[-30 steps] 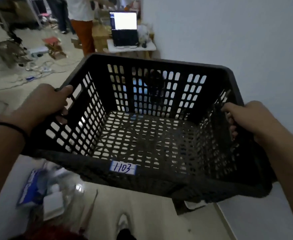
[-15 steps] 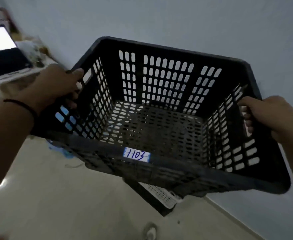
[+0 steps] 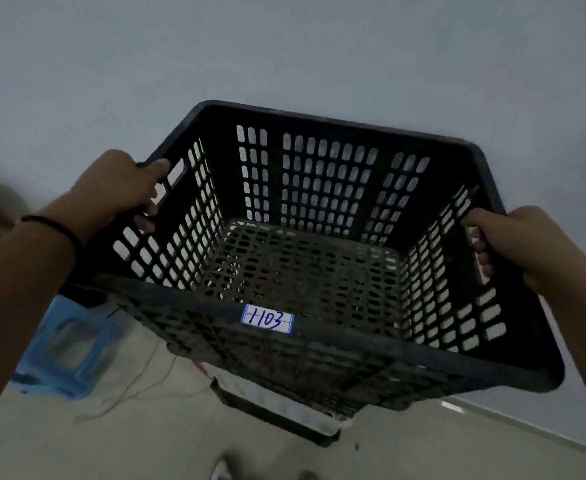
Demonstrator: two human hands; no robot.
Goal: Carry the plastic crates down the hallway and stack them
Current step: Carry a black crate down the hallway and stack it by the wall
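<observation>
The black perforated plastic crate (image 3: 305, 258) is held up in the air in front of a plain pale wall (image 3: 284, 46), its open top tipped toward the camera and its slotted bottom bare. A small white label (image 3: 267, 318) with "1103" written in blue sits on the near rim. The left hand (image 3: 122, 188) is clamped on the handle slot in the left side wall, fingers curled through the opening; a thin black band (image 3: 51, 226) circles that wrist. The right hand (image 3: 516, 247) is closed on the handle slot in the right side wall. Below the crate, a second dark crate (image 3: 281, 410) with something white inside stands on the pale tiled floor (image 3: 111, 445). A blurred blue plastic stool (image 3: 66, 348) stands to the left, beside a thin loose cable (image 3: 135, 389) on the floor.
</observation>
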